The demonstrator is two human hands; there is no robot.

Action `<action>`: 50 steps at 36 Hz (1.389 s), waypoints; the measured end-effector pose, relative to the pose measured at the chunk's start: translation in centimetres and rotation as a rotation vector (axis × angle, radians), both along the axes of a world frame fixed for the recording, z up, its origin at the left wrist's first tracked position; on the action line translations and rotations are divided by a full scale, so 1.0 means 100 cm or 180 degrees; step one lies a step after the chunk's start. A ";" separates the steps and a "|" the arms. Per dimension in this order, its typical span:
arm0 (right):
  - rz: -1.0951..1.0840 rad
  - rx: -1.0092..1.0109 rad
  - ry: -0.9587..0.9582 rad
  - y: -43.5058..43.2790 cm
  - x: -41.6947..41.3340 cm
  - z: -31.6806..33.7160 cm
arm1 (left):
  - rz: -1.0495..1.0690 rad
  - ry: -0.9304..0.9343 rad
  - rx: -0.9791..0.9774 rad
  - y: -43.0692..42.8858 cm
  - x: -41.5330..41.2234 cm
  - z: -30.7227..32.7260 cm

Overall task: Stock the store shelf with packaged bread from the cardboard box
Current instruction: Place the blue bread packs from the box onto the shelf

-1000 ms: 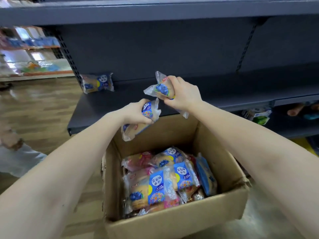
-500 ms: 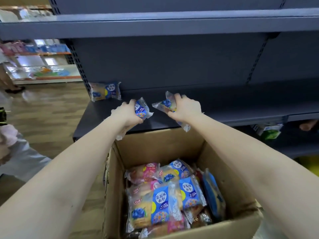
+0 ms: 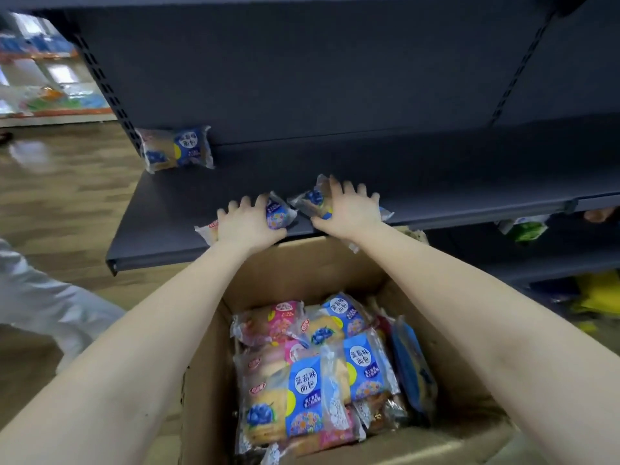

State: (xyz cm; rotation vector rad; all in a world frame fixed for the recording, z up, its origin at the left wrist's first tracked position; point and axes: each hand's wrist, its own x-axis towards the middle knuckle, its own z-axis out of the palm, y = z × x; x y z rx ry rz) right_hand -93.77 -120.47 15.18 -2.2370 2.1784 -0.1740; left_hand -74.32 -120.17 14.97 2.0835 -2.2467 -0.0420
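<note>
1. While both arms reach forward over the cardboard box (image 3: 208, 380), each hand presses a bread packet onto the dark shelf (image 3: 174, 226).
2. Left hand (image 3: 246, 221): palm down, fingers (image 3: 242, 204) curled over the left packet (image 3: 278, 214), which lies on the shelf near its front edge.
3. Right hand (image 3: 349, 209): palm down, fingers (image 3: 349, 191) spread and grasping the right packet (image 3: 312, 199), just beside the left one.
4. Third packet (image 3: 176, 149): leaning against the shelf's back panel at far left, well apart from both hands.
5. Box: open, below the shelf edge, holding more blue and pink packets (image 3: 302, 391) in a loose pile.
6. Wooden floor (image 3: 67, 189): visible to the left.
</note>
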 end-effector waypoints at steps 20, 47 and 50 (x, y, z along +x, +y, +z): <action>-0.0068 0.0098 -0.0101 0.016 -0.007 0.004 | -0.0045 -0.0118 0.0406 0.006 0.000 0.015; 0.1723 -0.1886 0.0274 0.049 0.023 0.039 | -0.1174 -0.0379 -0.1517 0.054 0.013 0.059; 0.1969 -0.1850 0.0124 0.052 0.041 0.039 | -0.1149 -0.0477 -0.1328 0.060 0.018 0.057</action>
